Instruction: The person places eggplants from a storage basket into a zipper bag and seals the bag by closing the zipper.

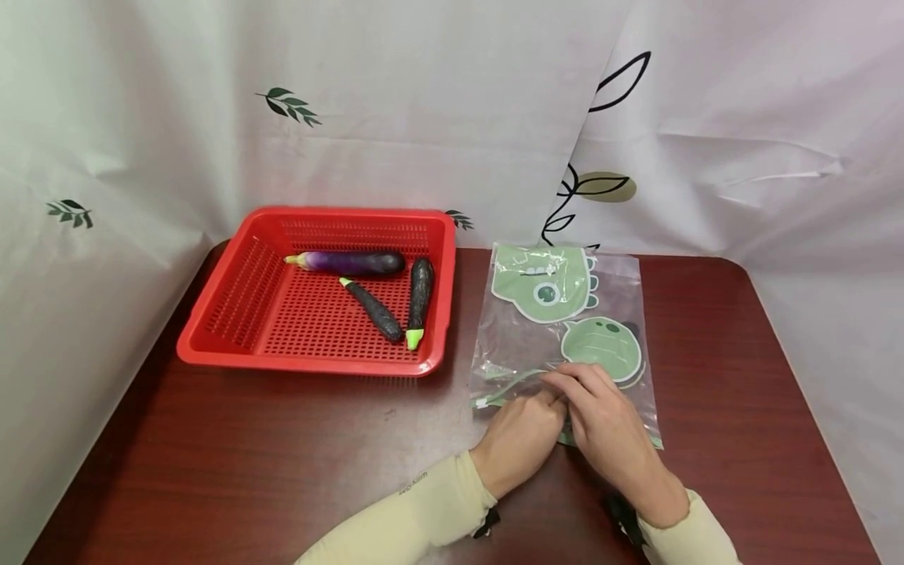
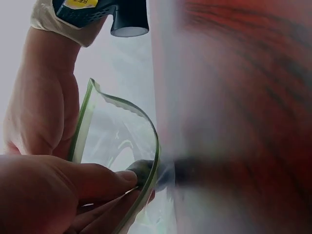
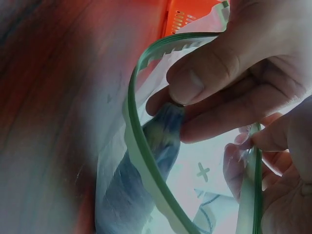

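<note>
Eggplant (image 3: 129, 192) there, inside the dinosaur-print zip bag (image 1: 519, 337), its end pinched between thumb and fingers of the left hand (image 1: 521, 439); the right hand (image 1: 610, 424), fingers curled, grips the bag's edge.

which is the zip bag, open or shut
Open: the zip bag gapes at its green rim in the right wrist view, with the left hand pinching an eggplant inside.
</note>
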A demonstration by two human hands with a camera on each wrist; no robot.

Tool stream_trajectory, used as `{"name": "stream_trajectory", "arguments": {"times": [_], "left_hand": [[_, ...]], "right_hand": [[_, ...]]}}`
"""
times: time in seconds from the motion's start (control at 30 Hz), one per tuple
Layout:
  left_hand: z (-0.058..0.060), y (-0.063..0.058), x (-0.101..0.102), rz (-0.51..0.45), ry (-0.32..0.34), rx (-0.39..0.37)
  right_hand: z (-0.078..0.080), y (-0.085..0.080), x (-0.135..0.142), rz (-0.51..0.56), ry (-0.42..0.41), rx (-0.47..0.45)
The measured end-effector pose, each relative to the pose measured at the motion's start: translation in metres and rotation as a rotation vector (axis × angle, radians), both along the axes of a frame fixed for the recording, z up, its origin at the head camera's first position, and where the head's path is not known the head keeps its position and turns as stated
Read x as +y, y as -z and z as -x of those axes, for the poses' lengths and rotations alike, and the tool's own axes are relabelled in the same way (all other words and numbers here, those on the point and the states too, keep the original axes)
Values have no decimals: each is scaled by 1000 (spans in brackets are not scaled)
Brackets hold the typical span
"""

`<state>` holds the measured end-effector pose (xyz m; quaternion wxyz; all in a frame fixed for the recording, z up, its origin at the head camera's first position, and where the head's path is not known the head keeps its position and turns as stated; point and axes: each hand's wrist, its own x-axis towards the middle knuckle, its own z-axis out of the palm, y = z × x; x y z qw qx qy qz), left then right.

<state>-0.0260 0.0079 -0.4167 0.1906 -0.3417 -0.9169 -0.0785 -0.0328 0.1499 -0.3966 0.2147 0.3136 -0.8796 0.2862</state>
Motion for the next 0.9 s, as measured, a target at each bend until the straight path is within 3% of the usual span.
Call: {"name": "stream_trajectory", "arguments": {"times": [0.3, 0.6, 0.9], "left_hand": [[0, -6, -3, 27, 39, -23], [0, -25, -14, -9, 30, -48], [1, -43, -24, -12, 79, -96]], "right_hand": [[0, 1, 0, 17, 3, 14], [0, 0, 2, 19, 15, 15], [1, -1, 3, 26, 11, 14]]}}
